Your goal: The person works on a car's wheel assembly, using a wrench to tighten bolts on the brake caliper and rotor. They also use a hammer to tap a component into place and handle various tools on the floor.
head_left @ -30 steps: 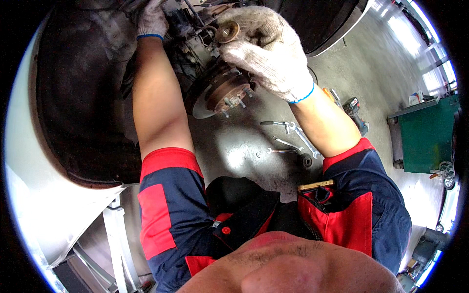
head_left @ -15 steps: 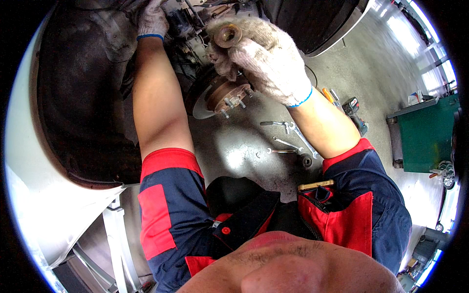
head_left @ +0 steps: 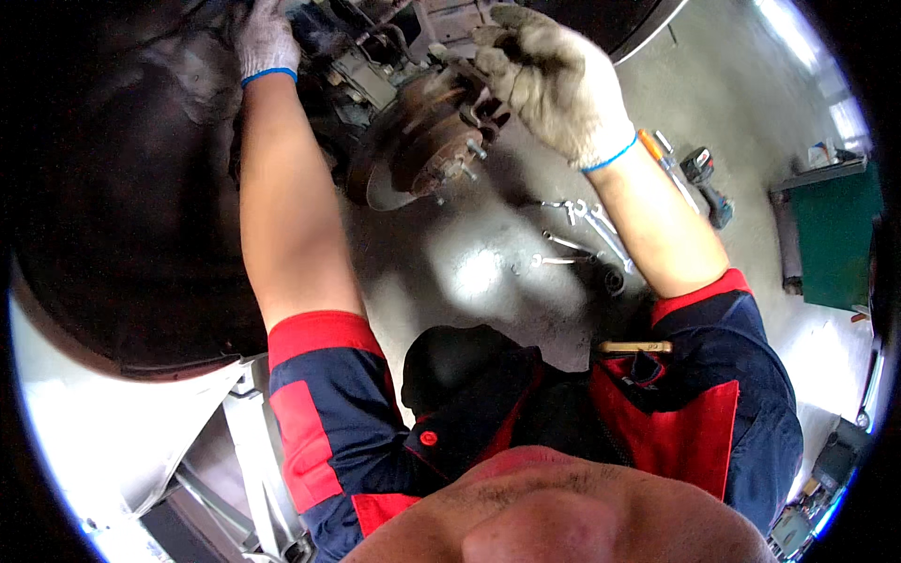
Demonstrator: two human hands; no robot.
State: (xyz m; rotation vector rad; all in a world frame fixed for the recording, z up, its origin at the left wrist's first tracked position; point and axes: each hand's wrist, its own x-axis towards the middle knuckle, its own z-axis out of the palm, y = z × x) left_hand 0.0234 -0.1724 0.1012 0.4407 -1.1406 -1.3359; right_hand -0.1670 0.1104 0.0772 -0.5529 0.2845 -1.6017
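My left hand [head_left: 267, 42], in a whitish knit glove with a blue cuff, reaches up into the wheel well beside the suspension parts. Its fingertips run into the dark at the upper edge, so their grip is hidden. My right hand [head_left: 568, 89], in a soiled matching glove, is raised above the brake disc [head_left: 385, 188]. Its fingers are curled in; what they hold, if anything, does not show. Just below them a rusty brake bracket [head_left: 490, 114] sits at the disc's edge. The hub with its wheel studs [head_left: 450, 169] faces the open floor.
Several wrenches [head_left: 601, 230] and a black round part [head_left: 612, 279] lie on the floor below my right forearm. A cordless power tool [head_left: 709, 188] and an orange-handled tool [head_left: 649, 145] lie beyond it. A green cabinet [head_left: 831, 239] stands right; a white metal stand [head_left: 253, 450] is lower left.
My right hand has moved right and slightly up, off the disc. The rusty round piece with a hole that showed in its fingers is out of sight. My left hand shifted slightly left.
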